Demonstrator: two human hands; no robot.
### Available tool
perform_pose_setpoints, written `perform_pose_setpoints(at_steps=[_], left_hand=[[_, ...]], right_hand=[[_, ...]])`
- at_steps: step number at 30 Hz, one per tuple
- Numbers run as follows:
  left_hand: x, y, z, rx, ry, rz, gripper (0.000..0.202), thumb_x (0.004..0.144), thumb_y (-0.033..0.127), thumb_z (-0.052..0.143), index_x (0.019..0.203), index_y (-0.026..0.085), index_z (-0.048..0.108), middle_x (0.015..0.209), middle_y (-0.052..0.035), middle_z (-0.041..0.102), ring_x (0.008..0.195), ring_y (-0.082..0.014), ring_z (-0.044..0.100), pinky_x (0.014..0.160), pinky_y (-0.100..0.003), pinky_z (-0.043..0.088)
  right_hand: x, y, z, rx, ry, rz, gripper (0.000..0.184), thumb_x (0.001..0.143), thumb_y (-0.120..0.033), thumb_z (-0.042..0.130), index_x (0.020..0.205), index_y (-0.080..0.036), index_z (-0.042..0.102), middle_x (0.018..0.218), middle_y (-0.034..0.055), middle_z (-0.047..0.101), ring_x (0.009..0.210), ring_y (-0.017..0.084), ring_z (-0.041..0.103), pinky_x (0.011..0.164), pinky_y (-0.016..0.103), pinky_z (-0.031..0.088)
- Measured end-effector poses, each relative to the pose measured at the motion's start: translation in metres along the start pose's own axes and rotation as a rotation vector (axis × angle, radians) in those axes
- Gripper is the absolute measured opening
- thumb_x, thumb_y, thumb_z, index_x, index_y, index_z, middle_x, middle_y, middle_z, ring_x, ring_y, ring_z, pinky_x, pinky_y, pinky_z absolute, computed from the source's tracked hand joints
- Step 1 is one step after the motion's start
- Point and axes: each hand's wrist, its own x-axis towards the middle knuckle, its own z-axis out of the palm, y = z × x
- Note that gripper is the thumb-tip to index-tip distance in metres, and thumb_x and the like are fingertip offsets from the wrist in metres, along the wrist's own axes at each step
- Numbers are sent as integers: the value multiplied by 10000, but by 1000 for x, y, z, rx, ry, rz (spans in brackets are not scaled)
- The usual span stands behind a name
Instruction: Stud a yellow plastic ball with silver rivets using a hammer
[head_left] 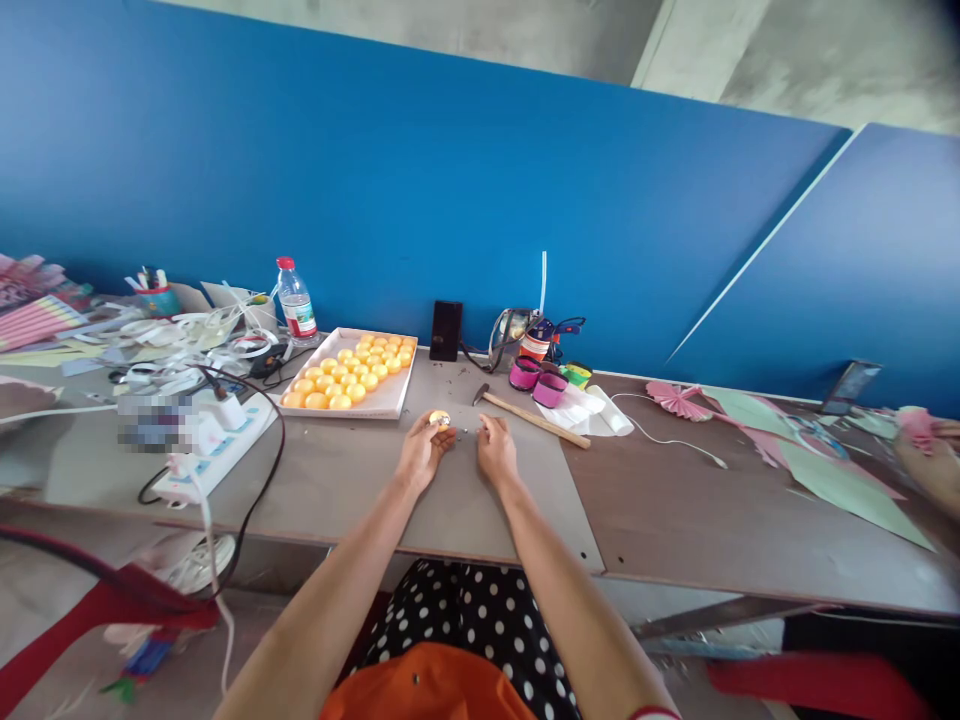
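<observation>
My left hand (421, 458) holds up a small round yellow piece (439, 421) with a dark and silvery mark on its face. Its fingers are closed around the edge. To the right, my right hand (496, 452) has thumb and fingers pinched together; anything between them is too small to make out. Tiny metallic bits (464, 431) lie on the grey board (457, 510) between the hands. Beyond my left hand, a shallow white tray (390, 398) bears rows of orange-yellow domed pieces (349, 375). A hammer (536, 417) with a wooden handle lies just past my right hand.
A white power strip (217, 445) and cables crowd the left, near a water bottle (297, 305). Pink cups (550, 388) and a black phone (446, 330) stand toward the blue partition (450, 170). At far right, another person's hand (930, 470) is near pink paper.
</observation>
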Motion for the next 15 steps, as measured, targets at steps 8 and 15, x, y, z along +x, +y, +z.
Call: perform_pose_setpoints(at_steps=[8,15], left_hand=[[0,-2,0,11,-7,-5,300,642,162,625,931,155,546,629,0,606,618,-141,615,640,-284,475],[-1,-3,1,19,-6,-9,307,651,149,614,949,153,541,648,-12,619,633,-147,623,637,-278,474]], right_hand=[[9,-8,9,-342,-221,-55,246,815,-216,424,949,-245,628,982,63,586,901,185,525,780,287,341],[8,-3,6,-39,-88,-21,147,744,-197,450,754,-207,597,856,35,601,781,157,552,739,264,375]])
